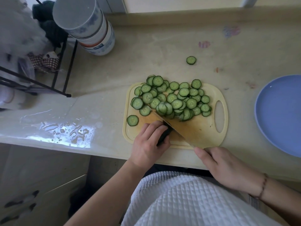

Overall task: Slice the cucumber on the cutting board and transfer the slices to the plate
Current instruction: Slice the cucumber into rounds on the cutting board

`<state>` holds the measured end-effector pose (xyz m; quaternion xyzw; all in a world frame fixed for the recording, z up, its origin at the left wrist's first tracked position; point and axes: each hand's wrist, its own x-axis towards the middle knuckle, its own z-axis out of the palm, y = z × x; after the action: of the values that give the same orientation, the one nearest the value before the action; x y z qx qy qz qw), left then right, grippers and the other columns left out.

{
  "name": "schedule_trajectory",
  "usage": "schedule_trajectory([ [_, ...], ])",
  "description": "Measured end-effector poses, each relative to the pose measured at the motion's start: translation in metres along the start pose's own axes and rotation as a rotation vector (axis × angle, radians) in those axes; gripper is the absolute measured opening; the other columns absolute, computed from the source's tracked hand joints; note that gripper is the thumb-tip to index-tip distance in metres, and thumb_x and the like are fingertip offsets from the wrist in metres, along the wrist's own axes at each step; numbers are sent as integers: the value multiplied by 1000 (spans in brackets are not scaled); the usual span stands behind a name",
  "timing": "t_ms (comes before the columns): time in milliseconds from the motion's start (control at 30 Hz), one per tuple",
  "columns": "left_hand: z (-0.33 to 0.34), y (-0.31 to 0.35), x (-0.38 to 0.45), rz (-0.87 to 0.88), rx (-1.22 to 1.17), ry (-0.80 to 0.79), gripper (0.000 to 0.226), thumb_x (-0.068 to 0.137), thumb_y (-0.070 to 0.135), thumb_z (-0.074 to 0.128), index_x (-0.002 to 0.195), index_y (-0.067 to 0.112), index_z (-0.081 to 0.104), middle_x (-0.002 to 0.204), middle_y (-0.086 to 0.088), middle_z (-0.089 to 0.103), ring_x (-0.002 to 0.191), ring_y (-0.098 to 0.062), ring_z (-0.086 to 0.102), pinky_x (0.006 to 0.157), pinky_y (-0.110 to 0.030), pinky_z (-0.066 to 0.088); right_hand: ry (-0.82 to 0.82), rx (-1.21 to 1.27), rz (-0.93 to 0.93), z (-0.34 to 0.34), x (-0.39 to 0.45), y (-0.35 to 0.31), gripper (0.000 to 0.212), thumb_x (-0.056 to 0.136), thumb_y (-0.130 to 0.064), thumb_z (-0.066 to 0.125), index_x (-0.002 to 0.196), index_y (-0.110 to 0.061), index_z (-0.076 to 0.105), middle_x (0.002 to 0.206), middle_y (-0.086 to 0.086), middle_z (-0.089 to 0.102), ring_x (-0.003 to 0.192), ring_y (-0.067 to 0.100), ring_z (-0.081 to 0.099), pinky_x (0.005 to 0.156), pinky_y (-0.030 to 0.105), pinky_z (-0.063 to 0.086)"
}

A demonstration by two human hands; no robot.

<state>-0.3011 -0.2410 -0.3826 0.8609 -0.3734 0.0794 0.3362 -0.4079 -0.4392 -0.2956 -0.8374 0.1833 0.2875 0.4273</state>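
A heap of cucumber slices (172, 98) covers the far half of the pale yellow cutting board (210, 128). One slice (132, 120) lies apart at the board's left edge, and another (191, 60) sits on the counter beyond the board. My left hand (149, 142) grips the black handle of a wide knife (184, 128). Its blade lies slanted across the board, with its far edge against the heap. My right hand (228, 168) rests at the board's near edge, one fingertip touching the blade's near corner. The blue plate (276, 115) stands to the right with nothing on it.
A stack of bowls (91, 30) stands at the back left beside a black wire rack (65, 66). A wet patch (65, 129) shines on the counter left of the board. The counter's front edge runs just below the board.
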Motion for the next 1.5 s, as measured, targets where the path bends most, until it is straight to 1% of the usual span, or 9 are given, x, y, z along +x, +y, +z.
schedule_trajectory([
  [67, 0, -1, -1, 20, -6, 10, 21, 79, 4, 78, 99, 0, 73, 108, -8, 66, 84, -26, 63, 77, -32, 54, -2, 41, 11, -2, -2, 3, 67, 85, -74, 16, 57, -16, 36, 47, -2, 36, 43, 7, 35, 51, 24, 38],
  [167, 1, -2, -1, 21, -24, 33, 24, 80, 6, 78, 102, 3, 70, 112, -4, 60, 87, -25, 62, 79, -30, 54, -9, 56, 25, -7, -10, 3, 72, 76, -82, 17, 59, -15, 37, 51, -1, 37, 46, 7, 34, 51, 25, 38],
  [300, 1, -1, -1, -4, -13, 28, 23, 79, 7, 78, 101, 2, 71, 105, -10, 67, 86, -25, 63, 80, -30, 55, -2, 21, 24, -12, -24, -4, 82, 75, -83, 17, 64, -5, 39, 52, -2, 40, 48, 5, 36, 57, 32, 41],
  [467, 0, 0, -1, -8, 1, 28, 19, 81, 7, 76, 99, 0, 73, 106, -8, 67, 86, -25, 64, 80, -29, 54, 3, -13, 43, -16, -32, -14, 67, 81, -75, 20, 60, -14, 40, 52, -3, 39, 47, 6, 34, 56, 33, 40],
  [600, 0, 0, -1, -9, 2, 23, 19, 81, 7, 76, 99, 0, 74, 106, -9, 69, 85, -26, 65, 81, -29, 54, 6, -45, 36, -19, -32, -16, 71, 82, -73, 21, 62, -7, 40, 51, -3, 40, 47, 5, 35, 55, 32, 40],
  [767, 0, -1, 0, -6, 1, 15, 19, 81, 7, 76, 98, 0, 74, 105, -10, 69, 83, -26, 65, 79, -29, 54, 19, -75, 19, -16, -30, -17, 61, 83, -71, 24, 59, -16, 36, 51, -3, 38, 48, 6, 35, 56, 30, 40],
  [933, 0, 0, 0, -9, 2, 5, 19, 79, 5, 76, 97, -1, 74, 105, -10, 70, 83, -26, 64, 80, -28, 53, 0, -66, 24, -13, -25, -18, 58, 85, -68, 24, 58, -18, 34, 52, -2, 36, 48, 7, 34, 55, 30, 38],
  [1233, 1, -1, -1, -16, -11, 15, 15, 80, 4, 76, 94, 1, 72, 103, -11, 69, 82, -28, 65, 76, -31, 54, -16, -7, 0, 0, 3, -5, 58, 87, -65, 23, 57, -16, 35, 49, -2, 34, 43, 7, 33, 50, 22, 36],
  [1500, 0, 0, 0, -28, -34, 49, 17, 77, 4, 80, 91, -1, 72, 101, -11, 68, 85, -24, 63, 77, -28, 55, -30, 5, 27, -11, -23, -5, 77, 78, -82, 16, 62, -10, 38, 52, -1, 39, 47, 6, 34, 57, 36, 42],
])
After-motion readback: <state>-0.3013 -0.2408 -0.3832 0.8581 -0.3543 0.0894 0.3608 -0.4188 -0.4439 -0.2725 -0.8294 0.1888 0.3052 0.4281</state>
